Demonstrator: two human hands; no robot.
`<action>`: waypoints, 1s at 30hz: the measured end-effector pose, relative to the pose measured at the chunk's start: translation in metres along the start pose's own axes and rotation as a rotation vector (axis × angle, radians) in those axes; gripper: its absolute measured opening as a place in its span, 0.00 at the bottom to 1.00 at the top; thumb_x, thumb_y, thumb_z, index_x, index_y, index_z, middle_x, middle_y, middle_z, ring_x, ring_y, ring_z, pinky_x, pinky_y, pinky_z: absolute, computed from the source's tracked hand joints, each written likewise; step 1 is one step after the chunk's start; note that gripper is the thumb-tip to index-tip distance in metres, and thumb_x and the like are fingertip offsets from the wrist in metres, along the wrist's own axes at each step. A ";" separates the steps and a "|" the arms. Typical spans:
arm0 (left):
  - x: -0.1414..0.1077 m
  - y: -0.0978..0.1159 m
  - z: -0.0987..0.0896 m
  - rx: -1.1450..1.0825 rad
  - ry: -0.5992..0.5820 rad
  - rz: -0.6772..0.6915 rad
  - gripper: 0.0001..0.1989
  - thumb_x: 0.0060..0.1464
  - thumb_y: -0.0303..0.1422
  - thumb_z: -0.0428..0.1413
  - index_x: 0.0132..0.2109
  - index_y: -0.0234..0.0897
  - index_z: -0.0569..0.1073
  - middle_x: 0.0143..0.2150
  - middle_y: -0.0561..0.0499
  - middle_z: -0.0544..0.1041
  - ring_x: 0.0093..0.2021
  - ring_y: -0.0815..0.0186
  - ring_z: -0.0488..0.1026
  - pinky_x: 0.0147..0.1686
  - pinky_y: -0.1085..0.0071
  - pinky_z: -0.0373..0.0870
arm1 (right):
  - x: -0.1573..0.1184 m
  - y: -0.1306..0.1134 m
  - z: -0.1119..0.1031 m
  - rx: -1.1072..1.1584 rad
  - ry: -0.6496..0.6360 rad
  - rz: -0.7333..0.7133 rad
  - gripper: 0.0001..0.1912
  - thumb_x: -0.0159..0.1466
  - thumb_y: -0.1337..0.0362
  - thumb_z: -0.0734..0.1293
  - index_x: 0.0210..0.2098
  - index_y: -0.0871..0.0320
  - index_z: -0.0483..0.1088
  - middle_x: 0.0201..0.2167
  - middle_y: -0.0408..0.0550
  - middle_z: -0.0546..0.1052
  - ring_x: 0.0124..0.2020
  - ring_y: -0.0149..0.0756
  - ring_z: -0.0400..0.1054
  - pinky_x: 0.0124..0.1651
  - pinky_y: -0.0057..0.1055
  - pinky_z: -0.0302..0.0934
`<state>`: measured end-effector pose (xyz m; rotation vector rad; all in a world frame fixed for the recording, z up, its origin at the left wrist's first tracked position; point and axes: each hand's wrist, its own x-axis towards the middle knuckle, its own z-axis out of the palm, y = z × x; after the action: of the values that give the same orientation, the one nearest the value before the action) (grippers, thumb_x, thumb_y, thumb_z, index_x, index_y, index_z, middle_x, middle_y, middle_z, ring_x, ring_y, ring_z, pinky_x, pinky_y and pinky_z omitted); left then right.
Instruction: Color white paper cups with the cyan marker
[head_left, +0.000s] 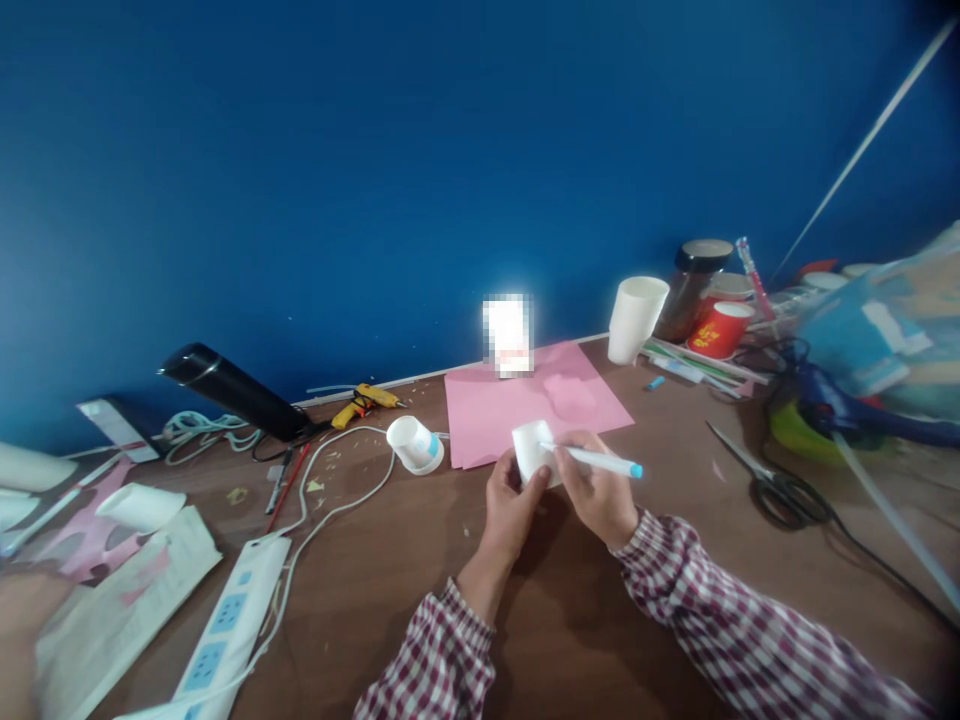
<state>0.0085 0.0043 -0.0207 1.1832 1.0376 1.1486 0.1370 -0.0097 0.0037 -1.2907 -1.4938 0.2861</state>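
A white paper cup [532, 448] is held over the brown table, just in front of some pink paper. My left hand [509, 505] grips it from the left and below, thumb across its front. In my right hand [598, 495] is a white marker [604, 461] with a light blue end pointing right; its other end meets the cup's side. Whether the tip touches the cup I cannot tell. Another white paper cup [414, 446] with a blue patch stands upside down to the left. The pink paper [510, 410] lies flat behind the held cup.
A yellow glue gun [367, 404], a power strip [229, 630] and its white cord lie left. Scissors [780, 490] lie right, near a small blue cap [655, 383]. Stacked white cups [636, 315] and a red cup [720, 330] stand behind. A dark bottle [232, 390] leans left.
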 end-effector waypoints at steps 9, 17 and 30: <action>0.001 -0.002 0.001 0.002 0.011 -0.018 0.20 0.50 0.40 0.60 0.48 0.33 0.71 0.42 0.45 0.77 0.41 0.62 0.73 0.42 0.68 0.68 | -0.001 0.001 0.001 -0.009 0.000 0.007 0.05 0.65 0.64 0.60 0.36 0.58 0.66 0.29 0.46 0.72 0.28 0.33 0.68 0.32 0.28 0.63; 0.000 0.001 0.001 0.015 0.008 -0.010 0.20 0.50 0.39 0.59 0.48 0.32 0.71 0.43 0.44 0.77 0.42 0.62 0.72 0.43 0.68 0.68 | 0.001 0.000 0.001 -0.006 -0.010 0.013 0.06 0.66 0.64 0.60 0.36 0.58 0.66 0.29 0.46 0.72 0.28 0.33 0.68 0.32 0.28 0.63; 0.000 0.000 0.001 0.003 -0.016 -0.013 0.21 0.51 0.39 0.59 0.49 0.32 0.71 0.45 0.43 0.76 0.44 0.60 0.72 0.45 0.66 0.68 | 0.000 0.002 0.000 0.000 0.008 0.022 0.05 0.65 0.64 0.60 0.35 0.57 0.66 0.28 0.45 0.73 0.27 0.32 0.68 0.31 0.27 0.63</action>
<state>0.0093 0.0044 -0.0210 1.1848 1.0342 1.1258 0.1377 -0.0087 0.0027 -1.3073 -1.4742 0.2947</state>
